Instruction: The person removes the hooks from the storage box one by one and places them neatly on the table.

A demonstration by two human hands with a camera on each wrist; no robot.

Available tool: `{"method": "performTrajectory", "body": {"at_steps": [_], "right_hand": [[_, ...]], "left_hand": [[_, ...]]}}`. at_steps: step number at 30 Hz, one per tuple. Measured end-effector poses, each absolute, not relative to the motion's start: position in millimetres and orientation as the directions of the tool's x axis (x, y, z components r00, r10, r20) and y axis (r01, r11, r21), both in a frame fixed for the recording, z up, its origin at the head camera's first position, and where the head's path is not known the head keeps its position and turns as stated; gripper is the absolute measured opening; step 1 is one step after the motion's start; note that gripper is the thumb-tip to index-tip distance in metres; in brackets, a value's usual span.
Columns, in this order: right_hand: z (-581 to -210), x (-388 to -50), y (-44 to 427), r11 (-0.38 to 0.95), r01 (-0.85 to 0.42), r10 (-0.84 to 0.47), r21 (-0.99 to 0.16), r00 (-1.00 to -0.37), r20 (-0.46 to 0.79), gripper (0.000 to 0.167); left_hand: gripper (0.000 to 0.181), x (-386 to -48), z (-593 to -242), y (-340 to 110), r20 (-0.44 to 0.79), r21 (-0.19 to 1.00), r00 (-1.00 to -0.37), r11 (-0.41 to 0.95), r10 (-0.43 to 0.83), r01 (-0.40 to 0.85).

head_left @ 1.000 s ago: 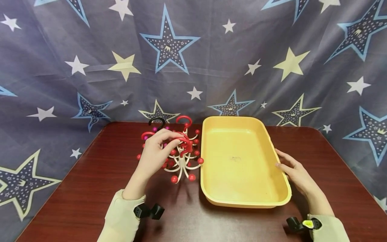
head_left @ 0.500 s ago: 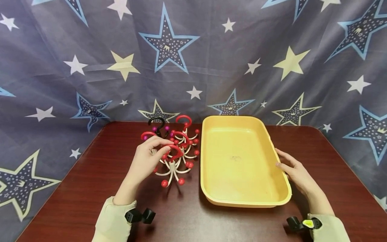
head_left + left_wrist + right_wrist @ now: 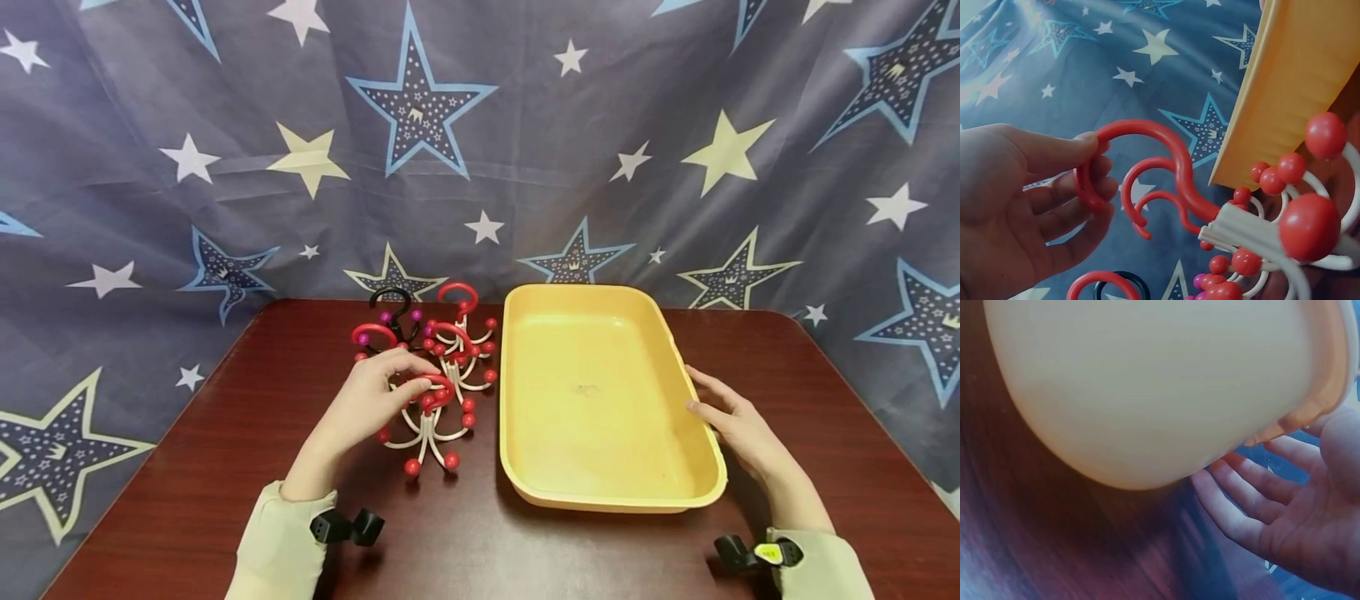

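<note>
In the head view my left hand pinches the red hook of the nearest hanger, which has white curved arms tipped with red balls. The left wrist view shows the hook between thumb and fingers, its white stem sloping down to the right. This hanger is upright at the front of a cluster of similar ones. To the right, my right hand holds the right rim of a shallow yellow tray, thumb over the edge. Its fingers lie along the tray's outer wall in the right wrist view.
Behind the held hanger stand other hangers, with red hooks and a black hook, close to the tray's left wall. All rests on a dark reddish wooden table. A star-patterned curtain hangs behind the table.
My left hand has drawn the hanger left and toward me, away from the tray's side, then slightly lower. My right hand has stayed at the tray's rim.
</note>
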State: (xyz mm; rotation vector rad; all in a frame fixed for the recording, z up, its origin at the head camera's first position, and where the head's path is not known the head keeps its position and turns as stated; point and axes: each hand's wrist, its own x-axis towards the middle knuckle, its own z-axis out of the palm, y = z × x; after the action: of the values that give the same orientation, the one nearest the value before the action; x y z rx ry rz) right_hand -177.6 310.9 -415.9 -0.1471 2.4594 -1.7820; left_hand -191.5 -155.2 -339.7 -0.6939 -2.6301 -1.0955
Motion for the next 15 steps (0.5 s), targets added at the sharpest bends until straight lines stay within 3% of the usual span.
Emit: {"method": "performTrajectory", "body": {"at_steps": [10, 15], "right_hand": [[-417.6, -177.6, 309.1, 0.317, -0.031, -0.137, -0.948, -0.991, -0.013, 0.060], [-419.4, -176.3, 307.9, 0.328, -0.042, -0.129, -0.944, -0.992, 0.000, 0.059]], "left_hand": [[0.009, -186.6, -332.9, -173.4, 0.161, 0.683, -0.888, 0.600, 0.432, 0.416], [0.008, -185.9, -333.4, -176.1, 0.135, 0.691, -0.872, 0.586, 0.471, 0.424]]}}
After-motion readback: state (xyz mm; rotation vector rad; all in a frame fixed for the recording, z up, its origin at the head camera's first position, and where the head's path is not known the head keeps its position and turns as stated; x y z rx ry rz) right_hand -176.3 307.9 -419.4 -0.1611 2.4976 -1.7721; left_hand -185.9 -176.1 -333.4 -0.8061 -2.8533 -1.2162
